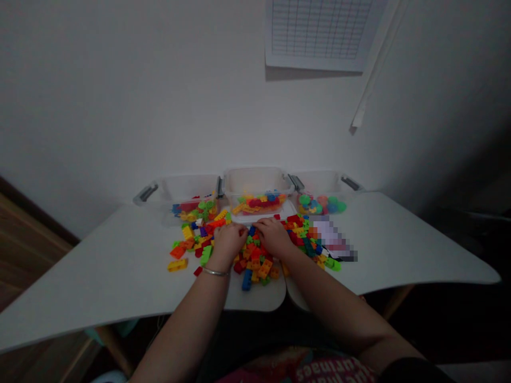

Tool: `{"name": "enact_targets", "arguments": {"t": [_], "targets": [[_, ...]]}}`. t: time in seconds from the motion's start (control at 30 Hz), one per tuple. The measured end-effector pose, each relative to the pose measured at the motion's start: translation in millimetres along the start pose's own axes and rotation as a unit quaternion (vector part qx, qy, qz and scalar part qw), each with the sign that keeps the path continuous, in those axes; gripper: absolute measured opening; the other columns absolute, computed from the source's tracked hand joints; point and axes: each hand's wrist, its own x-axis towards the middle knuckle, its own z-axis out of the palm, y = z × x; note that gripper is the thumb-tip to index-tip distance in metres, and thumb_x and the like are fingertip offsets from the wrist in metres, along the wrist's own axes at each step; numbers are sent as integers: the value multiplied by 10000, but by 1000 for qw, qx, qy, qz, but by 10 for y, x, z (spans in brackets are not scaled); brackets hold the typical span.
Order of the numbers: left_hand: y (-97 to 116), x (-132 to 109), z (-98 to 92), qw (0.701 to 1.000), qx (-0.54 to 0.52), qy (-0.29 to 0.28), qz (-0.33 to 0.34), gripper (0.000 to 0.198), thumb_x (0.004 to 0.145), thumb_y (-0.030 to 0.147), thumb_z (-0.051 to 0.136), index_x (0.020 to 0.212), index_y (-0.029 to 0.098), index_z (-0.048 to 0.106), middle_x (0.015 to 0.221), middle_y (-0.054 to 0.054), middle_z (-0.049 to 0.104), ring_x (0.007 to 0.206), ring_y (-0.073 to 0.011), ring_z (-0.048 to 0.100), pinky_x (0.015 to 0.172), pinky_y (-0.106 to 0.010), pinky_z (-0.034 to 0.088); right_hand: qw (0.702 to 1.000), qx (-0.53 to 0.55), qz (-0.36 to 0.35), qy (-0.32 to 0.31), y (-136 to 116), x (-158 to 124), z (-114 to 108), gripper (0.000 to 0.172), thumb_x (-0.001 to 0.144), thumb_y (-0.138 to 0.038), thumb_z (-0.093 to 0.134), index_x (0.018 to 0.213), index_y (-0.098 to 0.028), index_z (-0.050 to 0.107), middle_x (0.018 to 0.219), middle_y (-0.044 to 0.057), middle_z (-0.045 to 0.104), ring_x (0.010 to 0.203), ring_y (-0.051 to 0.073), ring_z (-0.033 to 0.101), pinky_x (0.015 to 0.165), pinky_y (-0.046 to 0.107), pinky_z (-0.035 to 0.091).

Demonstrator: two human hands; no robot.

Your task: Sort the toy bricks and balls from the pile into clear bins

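Note:
A pile of colourful toy bricks (255, 260) spreads over the white table. My left hand (230, 240), with a silver bangle at the wrist, rests among the bricks left of the middle, its fingers curled inward. Close beside it on the right, my right hand (273, 234) reaches into the pile with bent fingers. A small blue brick (252, 231) shows between the two hands. Whatever the fingertips hold is too small and dark to make out. Nearer the front edge lies a blue brick (247, 280), and a yellow brick (177, 265) sits at the far left.
Three clear plastic boxes stand along the wall: a left box (189, 187), a middle box (258, 181) and a right box (319, 182), each with coloured pieces inside. A blurred flat item (331, 234) lies right of the pile. The white table (415, 244) has a seam near its front middle.

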Motion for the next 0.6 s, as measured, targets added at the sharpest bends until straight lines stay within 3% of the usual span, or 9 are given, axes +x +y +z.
{"name": "enact_targets", "arguments": {"t": [0.4, 0.6], "targets": [[-14, 11, -5, 997, -67, 15, 31, 248, 871, 238, 531, 985, 243, 751, 1062, -68, 725, 1023, -228, 645, 903, -366, 478, 999, -6, 36, -6, 26, 67, -12, 245, 862, -212, 630, 1095, -213, 707, 1111, 80, 676, 1063, 247, 545, 938, 372, 455], [-41, 32, 32, 996, -79, 20, 40, 250, 870, 231, 539, 1001, 237, 751, 1033, -66, 743, 973, -218, 666, 880, -351, 492, 1000, -2, 17, -3, 41, 80, -4, 299, 885, -233, 608, 1177, -215, 669, 1142, 65, 682, 1061, 253, 556, 944, 389, 442]]}}
